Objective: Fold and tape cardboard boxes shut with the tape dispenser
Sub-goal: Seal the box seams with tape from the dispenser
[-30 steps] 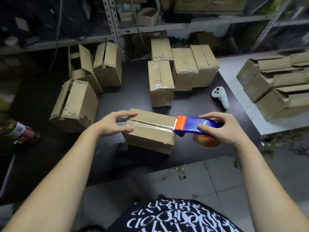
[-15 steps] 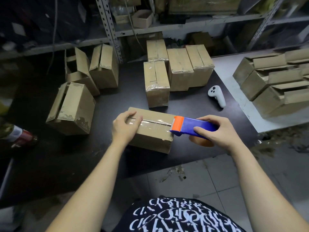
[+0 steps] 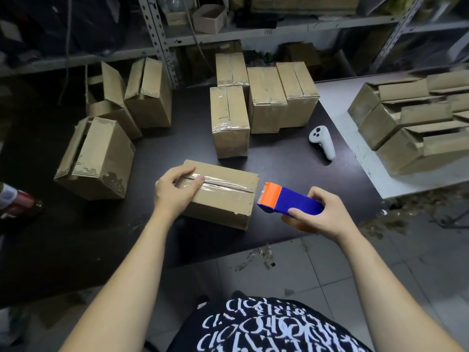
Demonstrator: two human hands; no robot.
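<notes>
1. Head view, my hands: my left hand (image 3: 175, 191) grips the left end of the box (image 3: 223, 199). The fingers curl over its far edge and the thumb lies on the clear tape along the top seam. My right hand (image 3: 322, 212) grasps the blue body of the tape dispenser (image 3: 291, 201).
2. Head view, the change: half a second ago the dispenser's orange head sat against the box's right top edge. Now it is just beside that end, off the cardboard. I cannot tell whether a thread of tape still joins them. My left hand has also settled further over the taped seam.
3. Head view, what it means: the strip runs the whole seam, so I judge this box's top sealed. What remains is to press down the tail at the right end and set the box aside.
4. Head view, around it: the box lies near the front of the dark table (image 3: 279, 158). The taped boxes (image 3: 229, 123) stand behind it and the open boxes (image 3: 94, 158) wait at my left. A white controller (image 3: 322, 142) lies to the right.
</notes>
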